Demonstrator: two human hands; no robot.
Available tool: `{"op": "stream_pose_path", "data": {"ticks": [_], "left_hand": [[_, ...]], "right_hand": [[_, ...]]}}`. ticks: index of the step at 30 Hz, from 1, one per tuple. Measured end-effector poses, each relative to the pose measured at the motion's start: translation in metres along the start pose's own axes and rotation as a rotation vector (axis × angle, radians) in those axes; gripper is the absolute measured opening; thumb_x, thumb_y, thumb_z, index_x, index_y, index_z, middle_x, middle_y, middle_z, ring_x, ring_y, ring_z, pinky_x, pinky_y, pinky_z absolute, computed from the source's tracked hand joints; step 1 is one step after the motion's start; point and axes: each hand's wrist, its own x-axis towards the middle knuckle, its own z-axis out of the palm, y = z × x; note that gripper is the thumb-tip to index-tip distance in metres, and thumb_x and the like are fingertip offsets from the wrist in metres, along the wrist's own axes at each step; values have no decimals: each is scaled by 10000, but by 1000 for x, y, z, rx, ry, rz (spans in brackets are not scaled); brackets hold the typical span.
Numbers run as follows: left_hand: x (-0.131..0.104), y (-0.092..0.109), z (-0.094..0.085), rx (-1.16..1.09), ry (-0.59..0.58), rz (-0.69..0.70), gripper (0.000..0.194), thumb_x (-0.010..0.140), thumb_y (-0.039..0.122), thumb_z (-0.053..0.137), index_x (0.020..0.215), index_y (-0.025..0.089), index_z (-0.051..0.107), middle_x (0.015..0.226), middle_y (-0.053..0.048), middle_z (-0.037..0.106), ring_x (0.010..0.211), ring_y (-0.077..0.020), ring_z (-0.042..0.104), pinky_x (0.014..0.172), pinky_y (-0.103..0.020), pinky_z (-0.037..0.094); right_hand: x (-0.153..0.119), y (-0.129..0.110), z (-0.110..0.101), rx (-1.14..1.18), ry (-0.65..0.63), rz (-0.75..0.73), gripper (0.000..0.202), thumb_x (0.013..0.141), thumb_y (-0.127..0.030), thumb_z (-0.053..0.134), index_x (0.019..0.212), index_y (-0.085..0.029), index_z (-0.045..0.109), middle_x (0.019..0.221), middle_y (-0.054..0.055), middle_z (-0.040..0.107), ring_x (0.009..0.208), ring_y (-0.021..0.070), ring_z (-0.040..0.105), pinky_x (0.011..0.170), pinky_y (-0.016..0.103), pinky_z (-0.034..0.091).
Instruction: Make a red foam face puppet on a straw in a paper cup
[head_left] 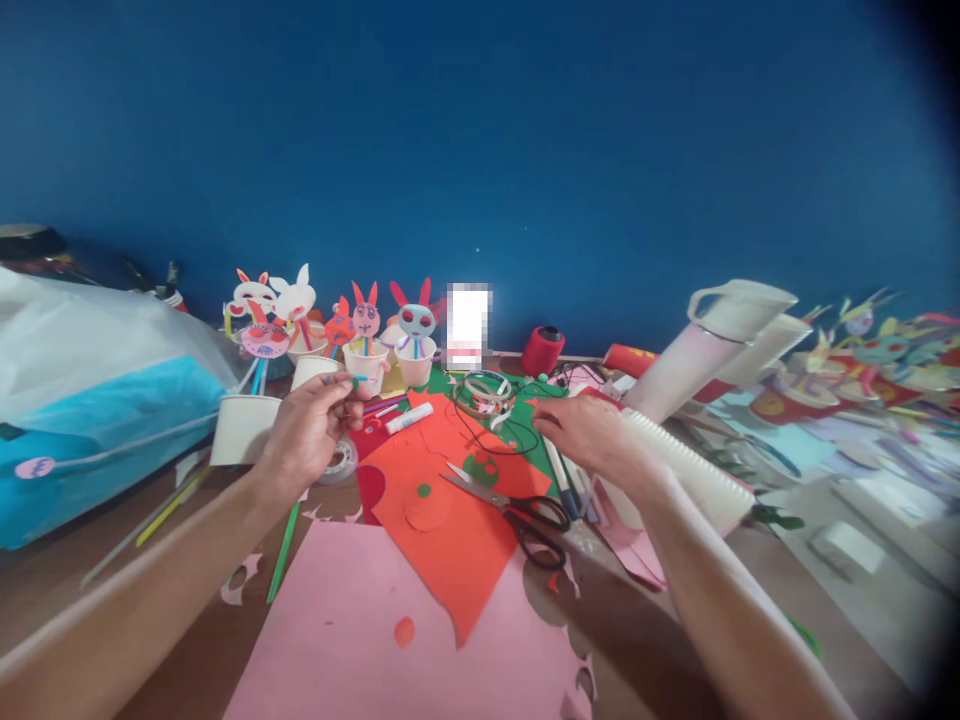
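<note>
Roughly centred is an orange paper sheet (442, 545), which serves here as the middle of a clock face. At ten o'clock, the person's left hand (307, 425) is raised, pinching a small green piece (355, 384) between thumb and fingertips — probably because it is too tiny for a fuller grip. At two o'clock, the right hand (592, 432) reaches palm down, fingers bent, just above some pens (562, 482); whether it grasps anything cannot be told.

Scissors (510, 503) lie partly open on the orange sheet toward two o'clock, untouched, their points toward ten and black handles toward four, so the handles face the right arm's side. A white glue stick (410, 418) lies near twelve, within easy reach of both hands, and a tape roll (341, 462) sits at ten, beside the left wrist. Pink paper (360, 620) spreads at six o'clock, partly under the orange.

At eleven and twelve, white paper cups (416, 362) hold rabbit-faced cutouts (417, 320) on sticks — seemingly to keep them upright. Toward two, a pale flask (686, 370) leans beside a spiral notebook (690, 470).
</note>
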Motion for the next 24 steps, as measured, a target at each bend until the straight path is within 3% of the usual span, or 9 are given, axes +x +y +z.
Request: {"op": "stream_pose_path", "data": {"ticks": [2, 5, 8, 13, 18, 23, 24], "left_hand": [[2, -4, -1, 4, 0, -10, 80, 659, 103, 567, 723, 148, 557, 591, -8, 612, 463, -87, 512, 419, -173, 408], [4, -12, -1, 23, -17, -24, 88, 650, 121, 583, 732, 139, 558, 615, -15, 626, 455, -78, 505, 418, -166, 408], [4, -20, 1, 18, -66, -51, 128, 643, 140, 604, 764, 138, 564, 610, -4, 621, 468, -72, 510, 445, -163, 417], [0, -28, 2, 22, -134, -82, 111, 640, 167, 619, 725, 140, 553, 573, 3, 605, 466, -74, 507, 428, -157, 383], [-1, -26, -2, 20, -166, -119, 96, 627, 163, 602, 676, 145, 522, 580, -4, 608, 467, -80, 509, 438, -176, 387], [-6, -23, -1, 22, -202, -198, 103, 596, 117, 558, 681, 157, 516, 570, 8, 592, 443, -80, 490, 418, -180, 372], [-8, -23, 1, 26, -216, -218, 103, 590, 104, 551, 673, 155, 518, 567, 9, 585, 433, -77, 478, 410, -180, 366]], "right_hand": [[3, -14, 8, 48, 52, -41, 223, 843, -301, 428, 808, -241, 640, 775, 11, 680, 728, 183, 611, 579, 250, 335], [13, -44, 23, 154, 201, -229, 249, 885, -245, 378, 913, -232, 625, 894, 24, 668, 828, 158, 587, 673, 243, 365], [32, -76, 38, 131, 189, -462, 232, 873, -175, 394, 928, -213, 616, 891, 43, 654, 872, 175, 546, 741, 274, 357], [72, -109, 60, 111, 203, -474, 197, 856, -163, 430, 993, -201, 566, 974, 67, 624, 975, 223, 480, 798, 361, 327], [78, -111, 64, 144, 194, -444, 156, 850, -227, 474, 956, -163, 569, 957, 108, 621, 985, 238, 484, 831, 384, 297], [45, -94, 46, 242, 207, -413, 223, 882, -296, 410, 1046, -195, 520, 944, 63, 629, 847, 178, 564, 713, 271, 358], [36, -90, 44, 354, 205, -382, 216, 875, -290, 420, 1048, -209, 520, 950, 50, 628, 823, 166, 572, 679, 249, 366]]}}
